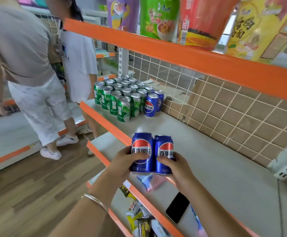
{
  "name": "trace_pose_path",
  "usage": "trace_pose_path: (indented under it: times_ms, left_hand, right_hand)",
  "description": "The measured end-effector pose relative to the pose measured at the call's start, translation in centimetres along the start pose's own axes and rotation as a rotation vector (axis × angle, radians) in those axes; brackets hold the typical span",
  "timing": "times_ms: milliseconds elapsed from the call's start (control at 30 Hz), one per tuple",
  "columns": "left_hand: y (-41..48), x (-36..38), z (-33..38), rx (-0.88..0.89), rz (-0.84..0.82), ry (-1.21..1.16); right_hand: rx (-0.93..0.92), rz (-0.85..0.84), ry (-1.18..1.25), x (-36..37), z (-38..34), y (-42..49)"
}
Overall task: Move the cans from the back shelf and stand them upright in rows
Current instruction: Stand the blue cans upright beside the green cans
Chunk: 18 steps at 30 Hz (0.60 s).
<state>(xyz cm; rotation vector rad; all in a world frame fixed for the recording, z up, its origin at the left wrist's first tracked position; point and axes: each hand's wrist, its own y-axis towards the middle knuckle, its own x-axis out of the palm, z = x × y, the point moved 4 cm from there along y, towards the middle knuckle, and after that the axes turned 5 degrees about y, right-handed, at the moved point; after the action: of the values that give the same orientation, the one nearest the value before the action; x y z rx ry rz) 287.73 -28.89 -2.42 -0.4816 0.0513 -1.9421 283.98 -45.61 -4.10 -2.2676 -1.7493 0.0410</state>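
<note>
Hands [149,163] grip two upright blue cans [152,153] above shelf [225,168]

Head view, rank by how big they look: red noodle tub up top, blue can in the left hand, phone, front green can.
Largest first:
red noodle tub, cropped by the frame
blue can in the left hand, enlarged by nearness
phone
front green can, farther off, nearly the phone's size: unsure

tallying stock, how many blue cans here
4 blue cans: one in the left hand, one in the right hand, two on the shelf beside the green cans; more may be hidden
</note>
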Motion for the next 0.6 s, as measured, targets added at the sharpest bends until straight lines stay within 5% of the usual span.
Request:
trace_pose_path:
  times_ms: [600]
  left_hand:
    - [14.2,-5.5,2.9,0.098,0.146,0.022]
  right_hand:
    - [-0.116,0.169,-0.135,4.0,-3.4,18.3]
